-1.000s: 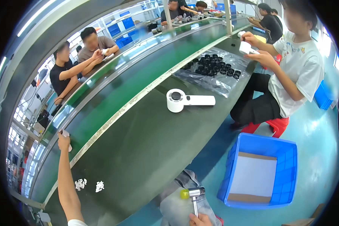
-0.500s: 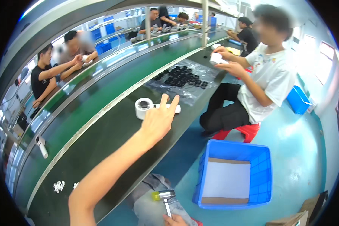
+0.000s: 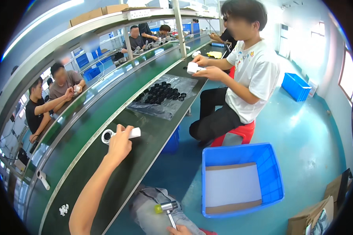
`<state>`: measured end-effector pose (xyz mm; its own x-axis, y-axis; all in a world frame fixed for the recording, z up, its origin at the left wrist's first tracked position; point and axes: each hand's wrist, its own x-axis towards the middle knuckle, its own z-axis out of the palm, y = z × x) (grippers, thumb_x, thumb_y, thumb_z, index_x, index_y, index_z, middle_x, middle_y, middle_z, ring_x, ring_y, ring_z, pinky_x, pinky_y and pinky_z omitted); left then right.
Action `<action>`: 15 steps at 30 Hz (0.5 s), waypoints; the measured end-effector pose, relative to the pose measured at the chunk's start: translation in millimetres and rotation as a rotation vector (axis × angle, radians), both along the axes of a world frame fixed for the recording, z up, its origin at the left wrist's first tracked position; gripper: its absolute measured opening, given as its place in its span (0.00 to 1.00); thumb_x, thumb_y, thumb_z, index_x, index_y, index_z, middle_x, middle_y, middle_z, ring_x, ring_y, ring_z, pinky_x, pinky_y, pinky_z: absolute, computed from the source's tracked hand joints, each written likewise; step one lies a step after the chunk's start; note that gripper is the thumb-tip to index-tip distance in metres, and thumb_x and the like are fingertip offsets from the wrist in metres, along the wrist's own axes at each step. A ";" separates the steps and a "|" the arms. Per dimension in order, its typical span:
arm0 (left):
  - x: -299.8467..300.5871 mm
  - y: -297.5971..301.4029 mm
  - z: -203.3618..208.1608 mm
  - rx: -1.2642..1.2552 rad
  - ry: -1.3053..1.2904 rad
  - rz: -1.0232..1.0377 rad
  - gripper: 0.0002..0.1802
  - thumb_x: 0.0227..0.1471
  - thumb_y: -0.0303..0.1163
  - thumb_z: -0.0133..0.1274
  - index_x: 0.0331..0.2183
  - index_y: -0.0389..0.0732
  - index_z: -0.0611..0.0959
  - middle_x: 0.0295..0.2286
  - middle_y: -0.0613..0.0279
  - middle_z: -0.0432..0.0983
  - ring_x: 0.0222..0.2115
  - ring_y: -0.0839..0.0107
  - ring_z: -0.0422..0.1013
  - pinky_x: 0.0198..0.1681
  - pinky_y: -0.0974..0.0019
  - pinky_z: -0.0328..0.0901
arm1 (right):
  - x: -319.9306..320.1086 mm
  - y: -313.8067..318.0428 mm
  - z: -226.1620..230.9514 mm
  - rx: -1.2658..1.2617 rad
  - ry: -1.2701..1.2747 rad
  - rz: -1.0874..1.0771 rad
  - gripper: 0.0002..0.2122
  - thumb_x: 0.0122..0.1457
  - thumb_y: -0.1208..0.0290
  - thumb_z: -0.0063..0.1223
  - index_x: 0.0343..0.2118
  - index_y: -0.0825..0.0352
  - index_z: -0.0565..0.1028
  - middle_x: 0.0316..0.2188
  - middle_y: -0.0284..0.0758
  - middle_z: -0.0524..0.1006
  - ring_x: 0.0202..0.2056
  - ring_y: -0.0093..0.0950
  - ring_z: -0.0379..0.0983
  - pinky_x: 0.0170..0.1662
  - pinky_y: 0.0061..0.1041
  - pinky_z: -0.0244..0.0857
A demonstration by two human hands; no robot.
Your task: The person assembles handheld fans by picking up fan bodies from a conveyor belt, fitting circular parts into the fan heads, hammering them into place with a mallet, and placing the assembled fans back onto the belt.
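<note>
On the dark bench lies a white ring-headed housing with a handle (image 3: 135, 132), its round head holding a dark centre. My left hand (image 3: 120, 144) reaches over it from the near side, fingers curled around the part where head and handle meet. Low in the view, my right hand (image 3: 180, 230) is closed on the handle of a small mallet (image 3: 168, 206). The mallet has a yellow face and a metal head and rests over my grey-clad leg. Part of the right hand is cut off by the lower edge.
Black rings (image 3: 161, 94) lie heaped on a plastic sheet (image 3: 184, 84). Small white parts (image 3: 64, 209) are at the near left; another white handled piece (image 3: 43, 180) is on the green belt (image 3: 82, 129). A blue crate (image 3: 243, 213) stands right. A seated co-worker (image 3: 251, 74) holds a white piece.
My left hand has come down from extended fingers to curl onto the white housing. The view has shifted, so the bench appears further left. The right hand still holds the mallet.
</note>
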<state>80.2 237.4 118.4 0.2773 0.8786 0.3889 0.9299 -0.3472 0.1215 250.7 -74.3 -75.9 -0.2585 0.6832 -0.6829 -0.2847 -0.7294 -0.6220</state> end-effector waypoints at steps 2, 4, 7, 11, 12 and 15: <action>-13.5 -15.9 7.7 0.041 -0.012 -0.049 0.25 0.38 0.16 0.48 0.42 0.44 0.74 0.38 0.49 0.67 0.34 0.45 0.71 0.36 0.49 0.67 | 2.3 -1.1 4.5 0.026 0.013 0.004 0.16 0.63 0.59 0.43 0.20 0.60 0.65 0.10 0.25 0.60 0.08 0.20 0.56 0.11 0.22 0.51; -27.4 -35.7 14.7 0.107 0.026 -0.061 0.24 0.37 0.15 0.48 0.41 0.43 0.73 0.39 0.51 0.68 0.35 0.45 0.70 0.36 0.50 0.67 | 4.8 -2.0 6.4 0.067 -0.029 0.034 0.16 0.63 0.59 0.43 0.20 0.60 0.65 0.10 0.25 0.61 0.08 0.20 0.56 0.11 0.23 0.52; -49.3 -72.5 23.0 0.066 -0.008 0.015 0.21 0.40 0.14 0.49 0.39 0.43 0.74 0.40 0.53 0.68 0.35 0.46 0.71 0.35 0.53 0.67 | 6.2 0.1 8.8 0.046 0.023 0.030 0.16 0.63 0.60 0.43 0.20 0.60 0.66 0.09 0.25 0.61 0.09 0.20 0.57 0.11 0.23 0.52; -58.2 -107.7 19.7 0.083 -0.067 0.064 0.20 0.40 0.13 0.48 0.38 0.41 0.74 0.40 0.53 0.68 0.34 0.46 0.72 0.34 0.54 0.67 | 10.8 -0.8 -1.8 0.034 -0.018 0.053 0.15 0.63 0.61 0.43 0.19 0.60 0.65 0.09 0.25 0.61 0.09 0.20 0.57 0.12 0.23 0.51; -62.4 -115.0 14.2 0.082 -0.067 0.066 0.20 0.40 0.13 0.48 0.38 0.41 0.74 0.40 0.53 0.68 0.34 0.46 0.72 0.34 0.54 0.67 | 12.6 0.0 2.0 0.023 0.007 0.036 0.15 0.63 0.61 0.43 0.19 0.60 0.65 0.09 0.25 0.61 0.09 0.20 0.57 0.12 0.22 0.51; -74.5 -137.9 -3.2 0.199 -0.096 0.105 0.19 0.39 0.12 0.47 0.36 0.39 0.76 0.41 0.54 0.69 0.33 0.48 0.73 0.35 0.57 0.67 | 13.8 1.4 4.5 0.033 0.006 0.046 0.15 0.63 0.61 0.43 0.19 0.60 0.65 0.09 0.25 0.61 0.09 0.19 0.56 0.12 0.22 0.50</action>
